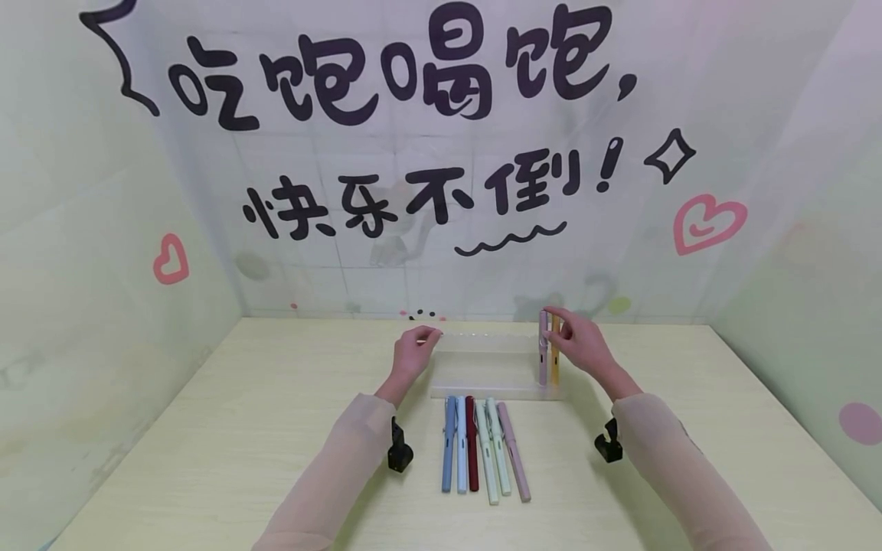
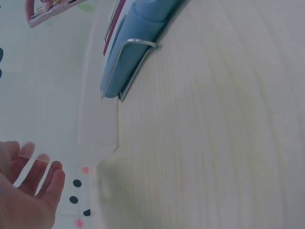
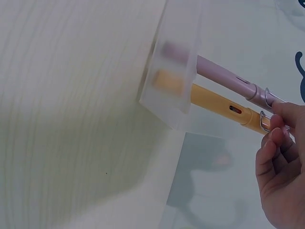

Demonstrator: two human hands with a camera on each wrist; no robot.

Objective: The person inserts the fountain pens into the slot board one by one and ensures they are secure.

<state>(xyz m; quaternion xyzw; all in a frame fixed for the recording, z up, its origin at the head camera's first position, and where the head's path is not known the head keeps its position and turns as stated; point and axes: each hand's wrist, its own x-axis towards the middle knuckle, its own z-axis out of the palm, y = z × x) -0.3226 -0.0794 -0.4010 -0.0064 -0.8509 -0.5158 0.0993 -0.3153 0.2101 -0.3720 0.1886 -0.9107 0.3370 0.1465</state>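
Clear plastic stand [image 1: 496, 393] at the back of a pale wood-grain surface [image 1: 276, 428], with two pens upright at its right end: a yellow pen [image 1: 555, 367] outermost and a lilac pen [image 1: 543, 369] just beside it. Their lower ends sit behind the stand's frosted front lip, which seems to keep them from sliding out, and their caps are uppermost. A person's right hand [image 1: 580, 342] pinches the lilac pen near the top of its cap, probably to steady it without disturbing its neighbour. The left hand [image 1: 413, 353] is at the opposite upper corner, fingers and thumb appearing closed on the clear edge, perhaps to brace the light stand against shifting. In front of the stand, six more pens lie side by side: a blue pen [image 1: 449, 459], a light blue pen [image 1: 462, 459], a dark red pen [image 1: 472, 451], two pale green pens [image 1: 488, 463] and, slanting at the right, a mauve pen [image 1: 516, 459]. Their caps point towards the stand, and the row lies between the forearms, a placement that seems to suit easy reach from either side.
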